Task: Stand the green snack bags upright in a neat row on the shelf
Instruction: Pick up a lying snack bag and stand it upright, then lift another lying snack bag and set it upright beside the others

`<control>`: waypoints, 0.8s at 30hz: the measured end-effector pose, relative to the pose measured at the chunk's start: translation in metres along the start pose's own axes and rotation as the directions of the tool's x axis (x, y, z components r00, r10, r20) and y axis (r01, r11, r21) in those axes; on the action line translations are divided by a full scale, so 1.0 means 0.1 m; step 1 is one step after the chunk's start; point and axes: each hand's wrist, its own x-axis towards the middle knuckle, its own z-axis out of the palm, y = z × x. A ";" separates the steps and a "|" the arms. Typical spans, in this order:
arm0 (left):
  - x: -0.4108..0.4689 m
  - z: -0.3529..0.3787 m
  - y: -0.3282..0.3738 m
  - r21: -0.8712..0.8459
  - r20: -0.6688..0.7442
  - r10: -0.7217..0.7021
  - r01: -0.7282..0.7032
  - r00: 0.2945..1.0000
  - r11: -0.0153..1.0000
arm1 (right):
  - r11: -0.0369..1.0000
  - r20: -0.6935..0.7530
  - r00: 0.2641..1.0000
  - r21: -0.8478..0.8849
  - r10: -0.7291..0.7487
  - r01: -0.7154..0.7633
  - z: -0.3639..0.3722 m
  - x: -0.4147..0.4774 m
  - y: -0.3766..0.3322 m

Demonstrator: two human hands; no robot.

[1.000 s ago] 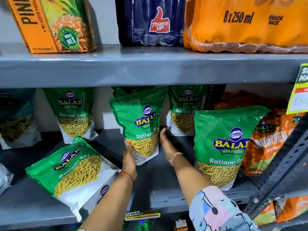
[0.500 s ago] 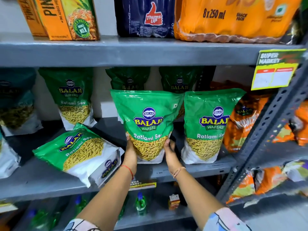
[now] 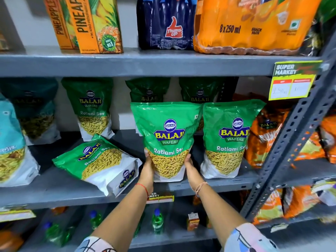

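Note:
A green Balaji Ratlami Sev bag [image 3: 166, 135] stands upright at the front of the grey middle shelf [image 3: 227, 182]. My left hand [image 3: 147, 172] grips its lower left side and my right hand [image 3: 192, 172] its lower right side. Touching it on the right stands a second upright green bag [image 3: 231, 135]. A third green bag [image 3: 101, 160] lies flat and slanted on the shelf to the left. Further back, three more green bags stand upright: one at the left [image 3: 91, 108], two half hidden behind the front ones [image 3: 148, 91] [image 3: 200, 91].
Orange snack bags [image 3: 263, 135] fill the shelf to the right, teal bags [image 3: 11, 142] the left. A perforated metal post [image 3: 294, 135] slants down the right side with a yellow price tag [image 3: 292, 82]. Juice cartons and drink packs sit above, green bottles below.
The held bag has been brought forward from deeper in the shelf and turned square to the front, beside the right bag. Both hands stayed on its lower sides.

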 end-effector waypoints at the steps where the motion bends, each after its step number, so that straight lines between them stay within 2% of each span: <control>1: -0.01 0.01 0.01 -0.020 0.001 -0.006 0.006 1.000 1.000 | 1.000 0.005 1.000 0.010 -0.008 0.008 0.00 0.01 0.01; 5: -0.08 0.03 0.04 -0.099 -0.024 0.009 -0.011 1.000 0.995 | 0.995 0.021 1.000 0.097 -0.005 0.003 0.00 -0.01 0.04; 7: -0.23 0.01 0.03 -0.034 -0.058 0.030 -0.032 0.998 0.999 | 0.986 -0.001 1.000 0.167 -0.029 0.029 0.01 -0.08 0.10; 10: -0.66 -0.21 -0.07 0.086 -0.079 0.268 -0.262 0.960 0.961 | 0.978 -0.162 0.971 0.089 -0.175 0.191 0.02 -0.33 0.34; 13: -1.06 -0.65 -0.01 0.177 -0.195 0.506 -0.477 0.840 0.861 | 0.872 -0.273 0.828 -0.139 -0.489 0.469 0.20 -0.73 0.46; 16: -1.13 -1.04 0.25 0.189 -0.378 0.567 -0.538 0.732 0.821 | 0.712 -0.192 0.686 -0.203 -0.702 0.672 0.58 -0.99 0.24; 18: -1.05 -1.27 0.43 0.144 -0.495 0.480 -0.476 0.725 0.868 | 0.631 -0.131 0.618 -0.195 -0.775 0.751 0.95 -1.02 -0.05; 20: -0.95 -1.42 0.58 0.046 -0.555 0.334 -0.373 0.762 0.927 | 0.595 -0.039 0.601 -0.210 -0.798 0.776 1.29 -0.92 -0.38; 21: -0.85 -1.51 0.63 -0.012 -0.574 0.235 -0.295 0.784 0.955 | 0.609 0.012 0.630 -0.239 -0.777 0.756 1.47 -0.81 -0.55; 22: -0.77 -1.58 0.67 -0.118 -0.531 0.095 -0.185 0.842 0.976 | 0.650 0.068 0.691 -0.282 -0.720 0.705 1.62 -0.67 -0.71; 24: -0.65 -1.67 0.78 -0.262 -0.383 -0.146 0.045 0.912 0.964 | 0.743 0.208 0.855 -0.425 -0.476 0.517 1.89 -0.30 -0.97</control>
